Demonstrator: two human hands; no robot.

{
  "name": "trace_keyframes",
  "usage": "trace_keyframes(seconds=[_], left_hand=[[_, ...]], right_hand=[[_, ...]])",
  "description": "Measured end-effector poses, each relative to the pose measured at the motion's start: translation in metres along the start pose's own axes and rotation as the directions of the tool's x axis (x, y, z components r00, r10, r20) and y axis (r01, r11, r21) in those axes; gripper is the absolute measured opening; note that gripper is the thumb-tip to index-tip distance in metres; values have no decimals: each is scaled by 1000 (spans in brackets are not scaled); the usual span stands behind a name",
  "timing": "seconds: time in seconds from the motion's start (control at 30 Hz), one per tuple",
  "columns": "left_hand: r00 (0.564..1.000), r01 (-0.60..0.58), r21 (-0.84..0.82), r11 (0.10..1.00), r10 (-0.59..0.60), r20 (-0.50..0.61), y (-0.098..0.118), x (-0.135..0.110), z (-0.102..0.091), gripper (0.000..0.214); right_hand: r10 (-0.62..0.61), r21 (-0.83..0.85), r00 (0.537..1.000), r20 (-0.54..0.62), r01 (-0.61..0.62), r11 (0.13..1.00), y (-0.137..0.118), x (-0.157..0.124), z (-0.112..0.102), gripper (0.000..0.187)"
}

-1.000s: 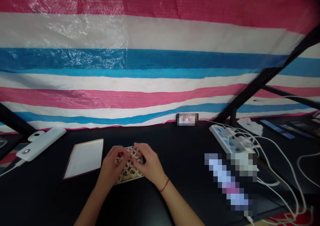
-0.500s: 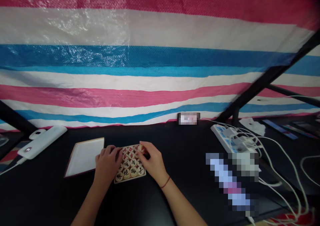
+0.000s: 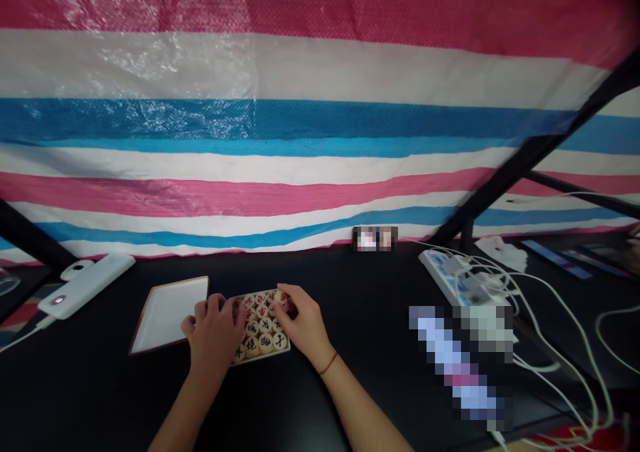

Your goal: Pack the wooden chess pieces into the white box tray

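Observation:
A shallow box (image 3: 265,355) of round xiangqi pieces (image 3: 265,326) lies on the black table, with red characters in the far rows and black ones in the near rows. My left hand (image 3: 215,335) bends over the box's left side; its thumb and forefinger come together at the left column, and what they grip is hidden. At the far right corner, my right hand (image 3: 306,319) has thumb and forefinger closed about a xiangqi piece (image 3: 283,297). The box lid (image 3: 167,315) rests to the left, white inside facing up, partly behind my left hand.
A white power bank (image 3: 87,285) with a cable lies at left. On the right are a power strip (image 3: 440,272) with tangled white cables and a blurred-out long object (image 3: 453,365). A small blurred-out device (image 3: 375,239) stands before the striped sheet (image 3: 300,125).
My left hand has shifted slightly and its outer fingers have spread, covering more of the near left pieces. My right hand stays at the far right corner. The view has tilted a little.

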State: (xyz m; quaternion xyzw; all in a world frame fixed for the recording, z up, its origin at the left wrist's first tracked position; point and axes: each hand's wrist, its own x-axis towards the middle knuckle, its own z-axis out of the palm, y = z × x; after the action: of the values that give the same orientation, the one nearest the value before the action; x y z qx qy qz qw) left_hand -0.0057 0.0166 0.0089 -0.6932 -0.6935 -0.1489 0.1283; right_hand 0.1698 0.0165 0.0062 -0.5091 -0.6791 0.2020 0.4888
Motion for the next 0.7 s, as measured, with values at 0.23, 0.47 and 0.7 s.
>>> trace_keyframes(seconds=[0.23, 0.47, 0.7], left_hand=[[1000, 7, -1, 1000, -7, 19, 0, 0, 8, 34], [998, -24, -4, 1000, 24, 52, -6, 2, 10, 33], [998, -39, -131, 991, 46, 52, -12, 5, 15, 25]], right_hand=[[1, 1, 1000, 14, -1, 1000, -2, 0, 0, 27], [19, 7, 999, 42, -20, 1000, 0, 0, 0, 27], [30, 4, 997, 68, -30, 1000, -1, -1, 0, 28]])
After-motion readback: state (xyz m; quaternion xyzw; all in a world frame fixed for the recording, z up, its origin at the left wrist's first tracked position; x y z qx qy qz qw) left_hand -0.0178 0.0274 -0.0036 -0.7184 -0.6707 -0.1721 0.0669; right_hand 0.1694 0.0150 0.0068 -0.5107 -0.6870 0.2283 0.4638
